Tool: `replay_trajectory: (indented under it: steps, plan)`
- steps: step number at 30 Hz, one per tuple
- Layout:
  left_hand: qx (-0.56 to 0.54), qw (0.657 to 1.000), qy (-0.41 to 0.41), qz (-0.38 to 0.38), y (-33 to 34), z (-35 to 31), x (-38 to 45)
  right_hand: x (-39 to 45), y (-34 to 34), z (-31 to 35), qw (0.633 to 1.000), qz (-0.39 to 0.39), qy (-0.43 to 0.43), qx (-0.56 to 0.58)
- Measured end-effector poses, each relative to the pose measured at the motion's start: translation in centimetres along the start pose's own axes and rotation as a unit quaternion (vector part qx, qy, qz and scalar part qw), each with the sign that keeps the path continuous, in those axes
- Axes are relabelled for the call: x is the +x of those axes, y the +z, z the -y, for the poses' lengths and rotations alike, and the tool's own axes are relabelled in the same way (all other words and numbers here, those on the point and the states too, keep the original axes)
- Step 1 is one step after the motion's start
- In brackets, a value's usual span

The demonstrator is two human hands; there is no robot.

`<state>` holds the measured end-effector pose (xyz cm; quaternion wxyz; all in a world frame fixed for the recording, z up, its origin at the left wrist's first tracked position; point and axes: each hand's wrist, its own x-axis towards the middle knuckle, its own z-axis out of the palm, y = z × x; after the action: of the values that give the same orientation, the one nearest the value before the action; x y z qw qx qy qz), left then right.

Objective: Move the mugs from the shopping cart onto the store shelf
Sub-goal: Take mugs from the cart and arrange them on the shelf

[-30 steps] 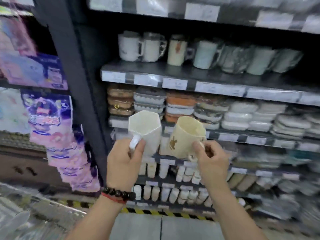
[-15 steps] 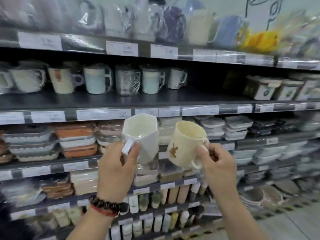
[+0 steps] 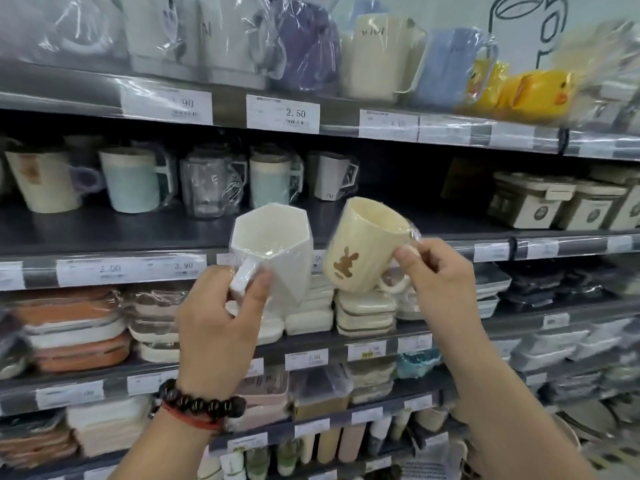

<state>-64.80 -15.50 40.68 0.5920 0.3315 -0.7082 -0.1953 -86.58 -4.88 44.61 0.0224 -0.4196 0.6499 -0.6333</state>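
Note:
My left hand [image 3: 221, 320] grips a white faceted mug [image 3: 277, 251] by its handle, mouth tilted toward me. My right hand [image 3: 440, 275] holds a cream mug with a brown rabbit print [image 3: 363, 251] by its handle, wrapped in clear film and leaning left. Both mugs hang side by side, just in front of the edge of the dark mug shelf [image 3: 398, 220]. A bare stretch of that shelf lies behind the cream mug. The shopping cart is out of view.
Several wrapped mugs [image 3: 138, 185] stand on the left part of the mug shelf, lidded boxes [image 3: 554, 206] on its right. Larger wrapped jugs and yellow duck cups [image 3: 533, 91] fill the shelf above. Stacked food containers [image 3: 76, 330] fill the shelves below.
My view has swung right and up along the shelving. Both hands have raised the mugs from the lower shelves' level up to the mug shelf's edge.

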Motion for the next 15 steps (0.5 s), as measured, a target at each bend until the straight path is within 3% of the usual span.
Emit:
replay_trajectory:
  steps: [5,15]
  plan:
    - [-0.015,0.999,-0.013,-0.035,3.7,1.7,3.8,9.4,2.4,-1.6,0.998,0.063,-0.007,0.017]
    - [-0.165,0.98,-0.096,-0.049,7.4,2.0,8.5,23.3,7.6,-5.7,0.997,0.062,0.024,0.045]
